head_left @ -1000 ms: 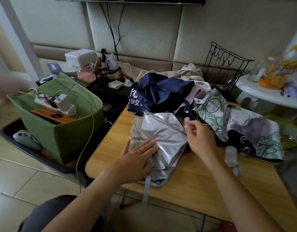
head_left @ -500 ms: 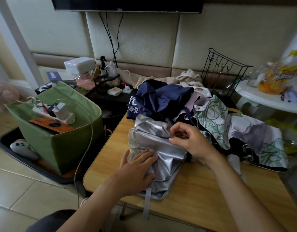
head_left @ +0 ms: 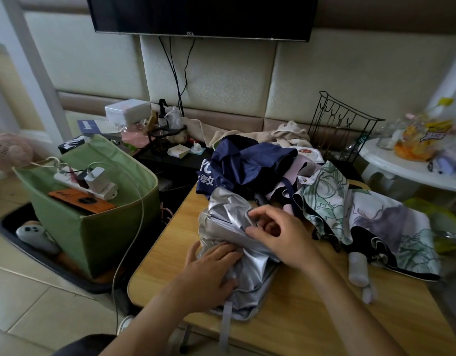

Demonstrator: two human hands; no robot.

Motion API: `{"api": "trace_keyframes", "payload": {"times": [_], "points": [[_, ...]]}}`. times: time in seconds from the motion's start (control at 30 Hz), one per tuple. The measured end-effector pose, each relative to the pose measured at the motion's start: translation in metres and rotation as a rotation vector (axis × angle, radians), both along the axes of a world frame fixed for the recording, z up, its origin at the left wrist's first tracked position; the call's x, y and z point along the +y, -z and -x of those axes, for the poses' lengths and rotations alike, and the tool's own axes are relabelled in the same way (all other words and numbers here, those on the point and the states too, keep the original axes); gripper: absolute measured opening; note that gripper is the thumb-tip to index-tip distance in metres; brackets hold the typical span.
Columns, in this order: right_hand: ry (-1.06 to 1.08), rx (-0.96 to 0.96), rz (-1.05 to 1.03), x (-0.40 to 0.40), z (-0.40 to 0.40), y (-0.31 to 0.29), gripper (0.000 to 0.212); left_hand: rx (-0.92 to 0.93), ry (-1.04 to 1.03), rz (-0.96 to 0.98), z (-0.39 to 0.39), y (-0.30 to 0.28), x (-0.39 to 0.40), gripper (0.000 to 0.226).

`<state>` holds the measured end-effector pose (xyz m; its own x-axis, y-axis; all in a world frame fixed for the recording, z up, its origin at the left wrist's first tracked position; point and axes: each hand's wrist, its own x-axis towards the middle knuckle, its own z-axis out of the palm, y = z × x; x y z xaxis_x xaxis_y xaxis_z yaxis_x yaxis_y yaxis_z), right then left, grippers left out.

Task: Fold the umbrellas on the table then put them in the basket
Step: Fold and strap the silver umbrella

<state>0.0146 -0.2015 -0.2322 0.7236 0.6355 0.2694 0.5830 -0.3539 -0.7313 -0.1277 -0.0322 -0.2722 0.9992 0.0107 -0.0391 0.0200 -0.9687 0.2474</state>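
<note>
Silver umbrella lies under our flat left hand; our right hand pinches its fold. At ten o'clock, green basket holds a power strip; TCL television at twelve.

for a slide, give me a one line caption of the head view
Left hand presses the silver umbrella flat on the wooden table while right hand pinches a fold.

the silver umbrella is shiny, crinkled cloth with a metallic sheen. the navy umbrella looks matt fabric. the table is smooth pale wood grain. the green basket is matt cloth.
</note>
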Motion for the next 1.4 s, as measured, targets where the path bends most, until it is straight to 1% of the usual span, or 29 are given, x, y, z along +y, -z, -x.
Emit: {"api": "trace_keyframes", "payload": {"times": [0.03, 0.07, 0.1, 0.13, 0.2, 0.23, 0.27, 0.3, 0.37, 0.43, 0.47, 0.5, 0.53, 0.6, 0.67, 0.8, 0.93, 1.0, 1.07, 1.1, 1.17, 1.2, 1.23, 1.3, 1.4], "points": [[0.003, -0.063, 0.015, 0.001, 0.001, 0.002, 0.025, -0.036, 0.004, 0.000, 0.000, -0.002, 0.000, 0.059], [0.011, -0.116, 0.022, 0.001, 0.002, 0.003, 0.020, -0.092, 0.008, 0.014, -0.001, -0.005, 0.000, 0.055], [0.023, -0.146, 0.020, 0.001, 0.002, 0.004, 0.013, -0.177, 0.004, 0.051, -0.003, -0.009, 0.001, 0.048], [0.038, -0.157, 0.011, 0.001, 0.001, 0.005, 0.011, -0.280, -0.018, 0.119, -0.005, -0.012, 0.001, 0.037], [0.066, -0.161, -0.014, 0.001, 0.002, 0.005, 0.016, -0.491, -0.133, 0.275, -0.012, -0.019, 0.002, 0.015], [0.073, -0.164, -0.019, 0.001, 0.003, 0.006, 0.019, -0.594, -0.220, 0.344, -0.016, -0.021, 0.003, 0.010], [0.073, -0.177, -0.017, 0.002, 0.004, 0.006, 0.021, -0.670, -0.313, 0.413, -0.020, -0.023, 0.005, 0.013], [0.069, -0.191, -0.014, 0.002, 0.004, 0.007, 0.023, -0.692, -0.396, 0.492, -0.022, -0.027, 0.007, 0.020], [0.054, -0.212, -0.012, 0.001, 0.005, 0.009, 0.027, -0.619, -0.494, 0.668, -0.026, -0.036, 0.010, 0.041], [0.037, -0.226, -0.008, 0.000, 0.007, 0.010, 0.030, -0.543, -0.514, 0.872, -0.028, -0.045, 0.010, 0.058], [0.029, -0.231, -0.011, -0.001, 0.008, 0.010, 0.031, -0.526, -0.520, 0.974, -0.029, -0.048, 0.008, 0.058], [0.023, -0.240, -0.019, -0.002, 0.010, 0.009, 0.032, -0.523, -0.528, 1.040, -0.030, -0.050, 0.005, 0.053], [0.018, -0.246, -0.032, -0.003, 0.010, 0.009, 0.031, -0.546, -0.536, 1.054, -0.031, -0.050, 0.003, 0.042], [0.011, -0.248, -0.066, -0.007, 0.011, 0.007, 0.027, -0.648, -0.534, 1.007, -0.033, -0.047, 0.003, 0.020], [0.026, -0.237, -0.093, -0.012, 0.012, 0.004, 0.022, -0.694, -0.526, 1.017, -0.034, -0.044, 0.006, 0.007], [0.115, -0.269, -0.193, -0.023, 0.010, -0.001, 0.018, -0.658, -0.625, 1.189, -0.036, -0.041, 0.010, 0.012], [0.196, -0.288, -0.322, -0.027, 0.012, -0.003, 0.013, -0.651, -0.680, 1.306, -0.035, -0.044, 0.009, 0.017], [0.234, -0.216, -0.367, -0.028, 0.012, -0.003, 0.010, -0.663, -0.668, 1.337, -0.035, -0.044, 0.009, 0.017], [0.218, -0.117, -0.366, -0.030, 0.013, -0.003, 0.004, -0.644, -0.621, 1.353, -0.032, -0.047, 0.008, 0.018], [0.185, -0.086, -0.346, -0.031, 0.014, -0.004, 0.009, -0.623, -0.588, 1.361, -0.030, -0.049, 0.006, 0.018], [0.087, -0.061, -0.297, -0.030, 0.020, -0.004, 0.020, -0.564, -0.501, 1.378, -0.027, -0.051, 0.006, 0.017], [0.051, -0.047, -0.284, -0.029, 0.023, -0.004, 0.022, -0.532, -0.463, 1.373, -0.026, -0.050, 0.007, 0.019], [0.037, -0.036, -0.281, -0.027, 0.026, -0.003, 0.022, -0.502, -0.435, 1.373, -0.026, -0.049, 0.007, 0.025], [0.075, -0.046, -0.284, -0.024, 0.026, -0.001, 0.020, -0.454, -0.407, 1.395, -0.026, -0.048, 0.007, 0.035], [0.132, -0.046, -0.310, -0.022, 0.022, -0.001, 0.011, -0.439, -0.418, 1.383, -0.025, -0.047, 0.005, 0.034]]}}
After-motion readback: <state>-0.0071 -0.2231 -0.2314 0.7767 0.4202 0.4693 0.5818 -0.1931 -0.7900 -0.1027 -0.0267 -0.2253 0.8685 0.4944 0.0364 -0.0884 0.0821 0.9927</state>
